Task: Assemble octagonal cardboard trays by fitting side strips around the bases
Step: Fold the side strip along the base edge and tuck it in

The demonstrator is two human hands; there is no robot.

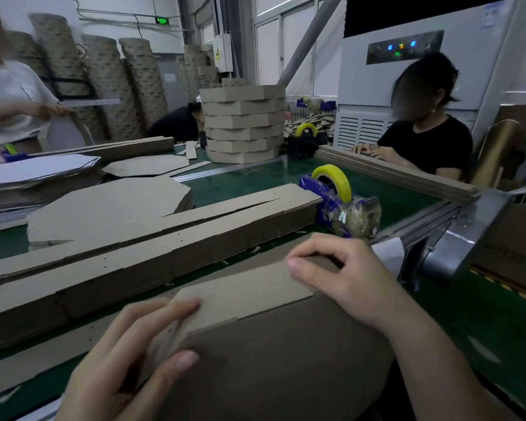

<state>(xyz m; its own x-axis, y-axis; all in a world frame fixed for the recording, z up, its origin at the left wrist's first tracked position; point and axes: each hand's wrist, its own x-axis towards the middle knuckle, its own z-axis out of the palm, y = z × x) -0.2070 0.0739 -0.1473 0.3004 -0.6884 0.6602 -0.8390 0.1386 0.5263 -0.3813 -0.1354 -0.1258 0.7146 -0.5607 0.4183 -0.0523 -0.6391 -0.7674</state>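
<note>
Item: folded brown cardboard side strip (240,294), lower centre of frame, upright against the edge of the flat brown octagonal cardboard base (271,363).
Grip: left hand (128,354) pinches the near corner; right hand (340,271) curls over the far fold.
Risk: uneven pressure could spring a fold off the base edge and leave a gap.

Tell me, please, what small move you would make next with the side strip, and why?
Probably bend the side strip round the next corner of the base with the right hand. The strip stands along the far edge, folded at the corner that the left hand grips, while the right hand pinches its top edge.
</note>
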